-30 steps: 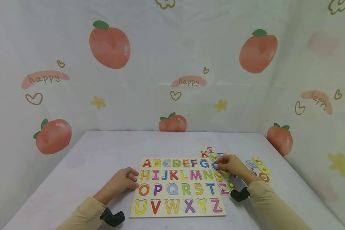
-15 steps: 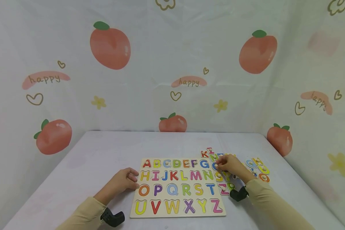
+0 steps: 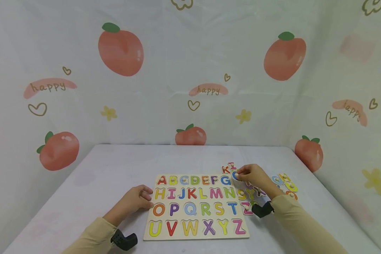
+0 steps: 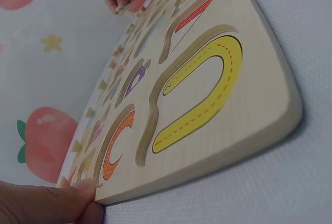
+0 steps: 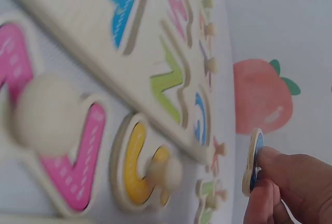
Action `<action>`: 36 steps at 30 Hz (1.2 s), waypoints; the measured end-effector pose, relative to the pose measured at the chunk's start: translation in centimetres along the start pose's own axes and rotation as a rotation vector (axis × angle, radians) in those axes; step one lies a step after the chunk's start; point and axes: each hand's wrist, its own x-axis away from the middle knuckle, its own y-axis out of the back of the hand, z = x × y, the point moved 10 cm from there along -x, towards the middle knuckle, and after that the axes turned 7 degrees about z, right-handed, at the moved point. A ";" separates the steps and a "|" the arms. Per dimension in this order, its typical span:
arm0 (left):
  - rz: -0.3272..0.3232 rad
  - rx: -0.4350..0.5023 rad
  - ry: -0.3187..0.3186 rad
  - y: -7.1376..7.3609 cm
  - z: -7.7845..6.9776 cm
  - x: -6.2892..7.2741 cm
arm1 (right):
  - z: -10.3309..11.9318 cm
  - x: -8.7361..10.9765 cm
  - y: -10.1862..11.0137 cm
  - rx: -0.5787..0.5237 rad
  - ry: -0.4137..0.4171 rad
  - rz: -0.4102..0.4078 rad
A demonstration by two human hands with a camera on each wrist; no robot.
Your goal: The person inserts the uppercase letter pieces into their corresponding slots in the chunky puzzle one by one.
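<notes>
Blue letter piece (image 5: 252,162), pinched by nearer right hand (image 3: 255,176), just beyond and rightward of G recess (image 3: 225,180), with left hand (image 3: 138,198) holding left edge of board (image 3: 198,237).

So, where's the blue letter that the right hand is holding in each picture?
Head: the blue letter is right of the middle, pinched by the right hand, near the board's far right corner.
Left wrist: too small to make out; that hand is at the top.
Right wrist: the blue letter is low on the right, nearly edge-on.
Shared landmark: the board.
</notes>
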 end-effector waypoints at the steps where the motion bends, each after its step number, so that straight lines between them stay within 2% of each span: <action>1: 0.001 0.002 -0.002 0.0 0.0 0.0 | 0.3 -0.2 0.0 -0.001 0.012 -0.002; 7: 0.002 0.008 -0.003 0.0 0.0 0.0 | 0.9 -1.5 -1.2 -0.039 0.047 -0.003; 12: 0.000 0.006 -0.001 0.0 0.0 0.0 | 1.8 -1.8 -2.5 -0.045 0.082 0.017; 21: -0.012 0.007 -0.004 0.0 0.1 -0.1 | 1.2 -2.3 -3.5 0.013 0.021 0.001; 36: -0.016 -0.002 -0.009 0.1 0.1 -0.2 | 1.4 -2.4 -3.5 0.042 0.010 0.000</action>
